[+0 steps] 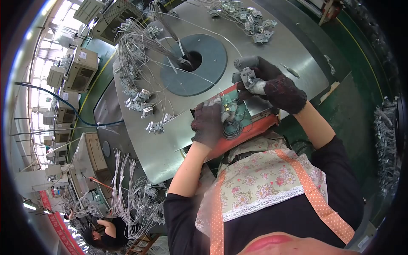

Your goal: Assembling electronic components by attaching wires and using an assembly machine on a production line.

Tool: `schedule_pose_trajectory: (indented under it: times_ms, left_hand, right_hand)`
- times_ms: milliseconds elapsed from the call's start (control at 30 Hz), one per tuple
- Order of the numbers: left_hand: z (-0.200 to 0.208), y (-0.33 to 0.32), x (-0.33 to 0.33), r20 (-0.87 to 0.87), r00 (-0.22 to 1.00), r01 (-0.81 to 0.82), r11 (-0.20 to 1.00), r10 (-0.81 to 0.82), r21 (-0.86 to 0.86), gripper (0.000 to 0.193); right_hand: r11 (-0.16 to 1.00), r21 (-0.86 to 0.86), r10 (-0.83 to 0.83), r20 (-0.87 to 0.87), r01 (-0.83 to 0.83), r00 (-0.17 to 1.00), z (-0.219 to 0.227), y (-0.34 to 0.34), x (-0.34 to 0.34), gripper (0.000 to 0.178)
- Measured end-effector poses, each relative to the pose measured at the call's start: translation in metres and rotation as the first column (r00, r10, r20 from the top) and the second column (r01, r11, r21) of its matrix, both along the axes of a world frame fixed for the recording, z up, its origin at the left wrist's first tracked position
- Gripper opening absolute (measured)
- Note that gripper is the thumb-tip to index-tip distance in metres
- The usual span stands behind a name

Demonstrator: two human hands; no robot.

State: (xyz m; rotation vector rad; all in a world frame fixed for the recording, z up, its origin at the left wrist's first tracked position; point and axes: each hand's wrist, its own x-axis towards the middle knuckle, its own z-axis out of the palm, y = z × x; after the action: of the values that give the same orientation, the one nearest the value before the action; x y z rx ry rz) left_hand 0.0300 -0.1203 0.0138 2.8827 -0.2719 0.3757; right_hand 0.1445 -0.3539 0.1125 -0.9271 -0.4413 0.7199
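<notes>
Dark work gloves with grey fingertips cover both hands. My right hand [278, 87] is closed on a small silver metal bracket [247, 76], gripped between thumb and fingers above the right part of a red-sided tray [231, 140]. A thin pale wire runs across the table toward this bracket. My left hand [208, 121] lies over the tray's left side, its fingers curled together by small yellowish pieces [227, 108]; whatever they grip is hidden. Inside the green-lined tray, a coil of thin grey cable [232, 129] sits between my hands.
The metal table [153, 153] has a round grey disc [212, 51] with a central hole. Bundled wires with metal brackets lie at its left [138, 102] and far side [257, 25]. More wire bundles [127, 195] hang lower left, near another person [112, 231].
</notes>
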Motion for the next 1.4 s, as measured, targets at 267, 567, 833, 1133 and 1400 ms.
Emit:
schedule_pose_trajectory:
  times_ms: [267,567,833,1133,1400]
  left_hand:
    - [0.030,0.003,0.001,-0.122,0.990,-0.102,0.962,0.073,-0.253,0.047]
    - [0.047,0.116,0.080,-0.669,0.722,-0.218,0.976,0.178,0.024,0.043]
    - [-0.001,0.227,0.041,-0.490,0.689,-0.302,0.826,0.533,0.475,0.038]
    - [0.018,0.211,0.010,-0.053,0.860,-0.447,0.798,0.508,0.404,0.058]
    - [0.029,0.095,-0.012,0.150,0.984,-0.093,0.996,0.092,0.001,0.036]
  right_hand:
    - [0.975,-0.013,-0.223,0.013,0.223,0.975,-0.006,-0.024,-0.013,0.054]
    - [0.825,-0.398,0.350,0.917,0.402,0.191,-0.032,0.046,-0.006,0.039]
    - [0.658,-0.599,0.710,0.696,0.456,-0.110,-0.058,0.086,-0.013,0.025]
    - [0.584,-0.564,0.730,0.680,0.585,-0.073,-0.057,0.097,-0.028,0.023]
    - [0.594,-0.507,0.648,0.761,0.624,0.001,-0.090,0.091,-0.042,0.041]
